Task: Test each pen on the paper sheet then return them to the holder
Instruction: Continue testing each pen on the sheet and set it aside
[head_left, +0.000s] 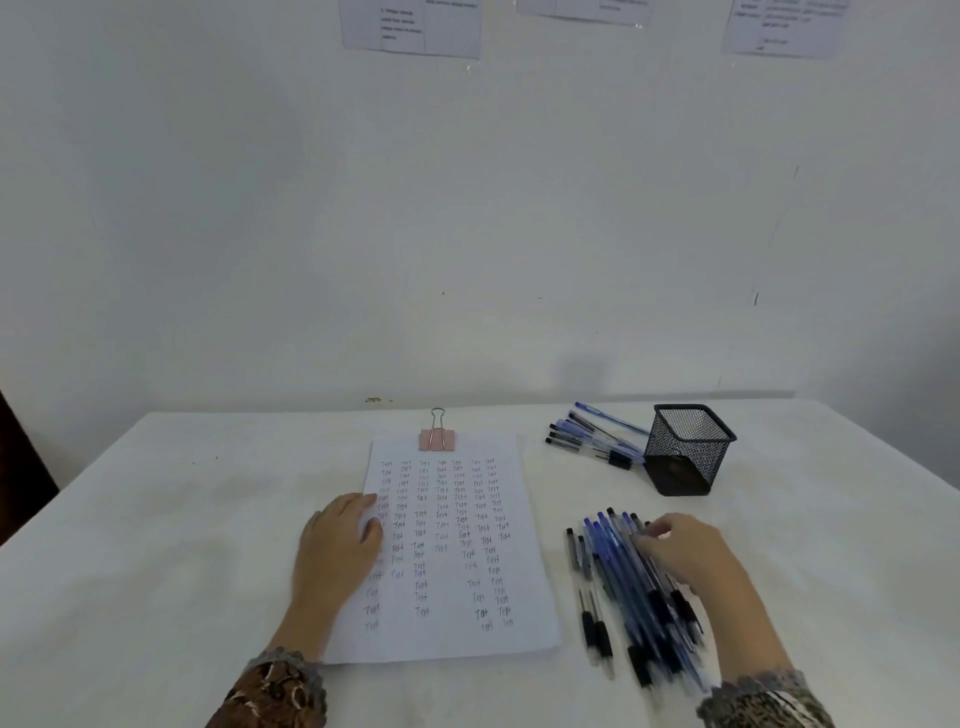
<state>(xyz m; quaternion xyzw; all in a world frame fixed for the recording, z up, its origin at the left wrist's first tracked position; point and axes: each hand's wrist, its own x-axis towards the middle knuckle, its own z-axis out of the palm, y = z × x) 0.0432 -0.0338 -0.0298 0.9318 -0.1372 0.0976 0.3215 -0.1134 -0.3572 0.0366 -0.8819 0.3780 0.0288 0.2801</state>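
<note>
Head view: left hand (337, 545) flat on paper sheet (452, 639), right hand (696, 556) (grip unclear) over slim pens (618, 571).

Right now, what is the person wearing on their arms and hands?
Both hands are bare, left hand and right hand alike. The left sleeve is dark brown with a pale print and a grey frilled cuff; the right sleeve has a similar print and grey cuff.

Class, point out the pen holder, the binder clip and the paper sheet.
pen holder (678, 457): head view, mesh wall.
binder clip (437, 440): head view, pink body.
paper sheet (447, 636): head view, blank lower part.
</note>
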